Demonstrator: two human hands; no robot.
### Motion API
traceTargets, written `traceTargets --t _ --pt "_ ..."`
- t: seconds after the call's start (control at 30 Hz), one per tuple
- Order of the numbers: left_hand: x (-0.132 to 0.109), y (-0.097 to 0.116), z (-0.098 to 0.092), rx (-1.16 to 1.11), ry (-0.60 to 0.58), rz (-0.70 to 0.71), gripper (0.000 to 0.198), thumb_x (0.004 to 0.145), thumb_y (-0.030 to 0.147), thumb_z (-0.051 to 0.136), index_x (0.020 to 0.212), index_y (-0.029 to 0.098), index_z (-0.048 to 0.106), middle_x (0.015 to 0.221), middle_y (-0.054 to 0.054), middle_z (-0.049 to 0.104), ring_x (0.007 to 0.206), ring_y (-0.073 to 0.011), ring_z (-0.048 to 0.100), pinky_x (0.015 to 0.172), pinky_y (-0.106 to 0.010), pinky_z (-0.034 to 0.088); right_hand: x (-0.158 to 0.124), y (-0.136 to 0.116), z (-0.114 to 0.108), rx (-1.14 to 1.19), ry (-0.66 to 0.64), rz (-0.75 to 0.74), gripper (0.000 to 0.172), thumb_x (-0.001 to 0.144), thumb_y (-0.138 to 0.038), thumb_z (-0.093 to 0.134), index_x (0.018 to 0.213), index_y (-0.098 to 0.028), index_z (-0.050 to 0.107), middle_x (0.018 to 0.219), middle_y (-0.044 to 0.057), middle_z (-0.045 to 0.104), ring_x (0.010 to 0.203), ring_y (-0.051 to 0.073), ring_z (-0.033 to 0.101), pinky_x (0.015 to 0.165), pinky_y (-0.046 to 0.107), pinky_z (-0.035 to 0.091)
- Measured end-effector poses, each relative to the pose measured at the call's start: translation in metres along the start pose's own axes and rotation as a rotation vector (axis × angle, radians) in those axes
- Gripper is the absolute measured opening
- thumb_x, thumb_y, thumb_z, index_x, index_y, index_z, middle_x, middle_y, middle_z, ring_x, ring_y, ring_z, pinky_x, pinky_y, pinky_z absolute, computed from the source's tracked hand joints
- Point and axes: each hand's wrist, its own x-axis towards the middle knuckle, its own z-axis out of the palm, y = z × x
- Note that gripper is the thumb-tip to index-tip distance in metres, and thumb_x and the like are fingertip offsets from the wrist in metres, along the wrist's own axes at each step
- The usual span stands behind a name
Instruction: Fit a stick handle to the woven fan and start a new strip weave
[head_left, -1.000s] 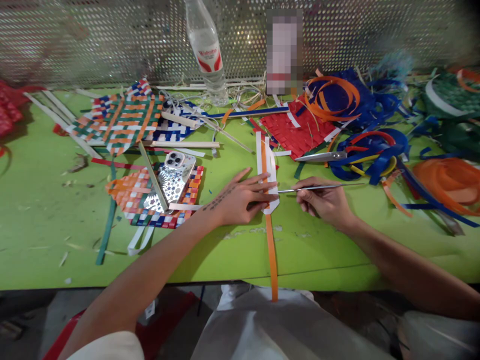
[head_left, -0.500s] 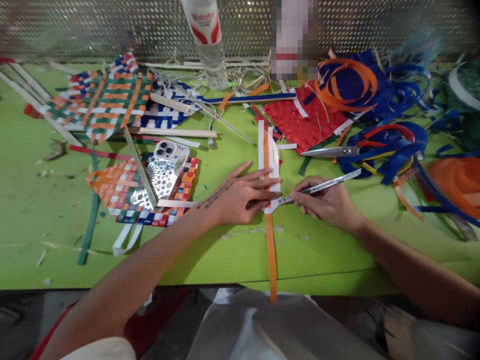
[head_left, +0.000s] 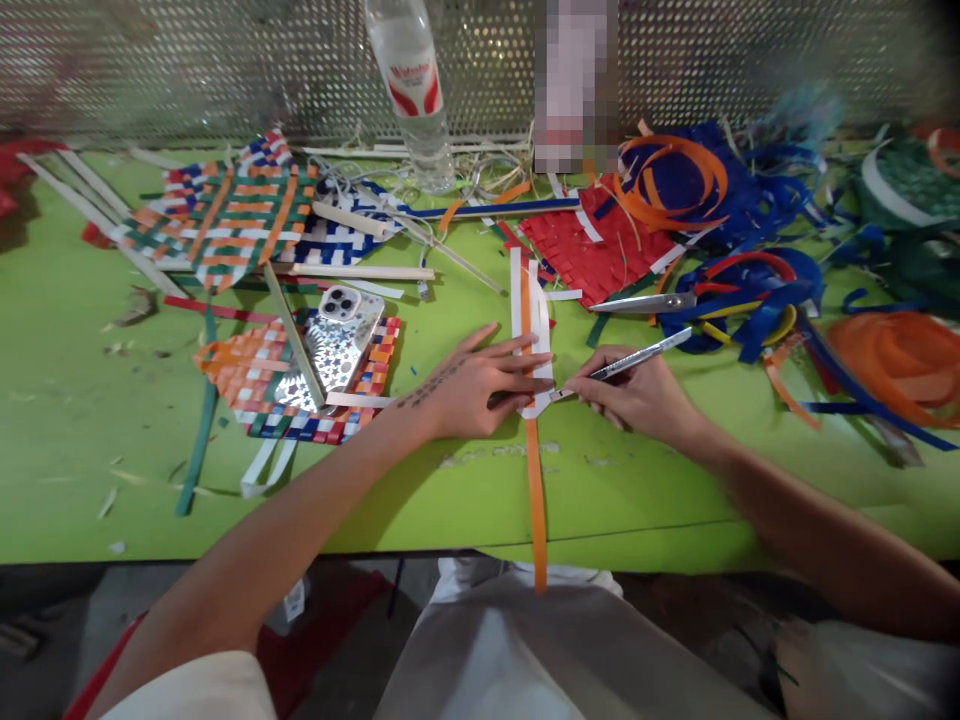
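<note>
My right hand [head_left: 626, 390] grips a slim utility knife [head_left: 637, 355] like a pen, its tip at the right edge of a folded white strip [head_left: 544, 325]. Fingers spread, my left hand [head_left: 484, 385] lies flat across that white strip and an orange strip [head_left: 535, 480], pressing them to the green table [head_left: 420, 500]. The orange strip runs down past the table's front edge. Part of both strips is hidden under my left fingers.
On the left, a phone [head_left: 345, 345] and a wooden stick lie on a woven mat [head_left: 244, 375]. Scissors [head_left: 645, 303], a red woven piece [head_left: 600, 245] and coiled orange strips [head_left: 892, 365] lie right. A water bottle [head_left: 424, 140] stands at the back by the mesh panel.
The view has shifted slightly. The knife tip stays by the white strip's right edge near its lower end, and my left hand still presses on the strips.
</note>
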Motion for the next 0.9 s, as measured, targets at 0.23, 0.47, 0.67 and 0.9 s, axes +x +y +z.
traceTargets --t 0.23,0.47,0.67,0.9 --pt "0.001 0.001 -0.001 -0.010 -0.022 -0.023 0.037 0.106 0.028 0.059 0.138 0.035 0.076 0.163 0.001 0.059 0.164 -0.0272 0.040 0.138 -0.065 0.016 -0.001 0.004 -0.004 0.041 0.038 -0.052 0.043 0.084 -0.058 0.091 0.083 -0.020 0.071 0.059 -0.003 0.064 0.034 0.008 0.049 0.029 0.023 0.036" --pt "0.002 0.005 -0.004 -0.021 -0.039 -0.055 0.039 0.105 0.025 0.059 0.139 0.035 0.074 0.164 0.000 0.058 0.164 -0.0261 0.040 0.139 -0.062 0.014 0.005 0.011 -0.016 0.058 0.297 -0.094 0.059 0.086 -0.077 0.079 0.073 -0.024 0.057 0.050 -0.006 0.051 0.037 0.008 0.040 0.031 0.024 0.028" --pt "0.002 0.005 -0.006 -0.018 -0.049 -0.050 0.040 0.107 0.026 0.058 0.143 0.034 0.072 0.164 0.000 0.058 0.164 -0.0253 0.039 0.139 -0.062 0.013 0.007 0.016 -0.044 -0.533 0.462 -0.099 0.062 0.089 -0.075 0.078 0.062 -0.026 0.050 0.049 -0.003 0.047 0.044 0.012 0.039 0.040 0.030 0.027" --pt "0.000 0.004 -0.004 -0.009 -0.008 -0.023 0.038 0.105 0.026 0.058 0.139 0.035 0.075 0.161 -0.001 0.061 0.162 -0.0260 0.043 0.138 -0.061 0.017 -0.003 0.026 -0.020 -0.887 0.332 -0.849 0.010 0.106 -0.029 0.069 0.103 -0.023 0.077 0.104 0.009 0.079 0.095 0.026 0.072 0.082 0.042 0.059"
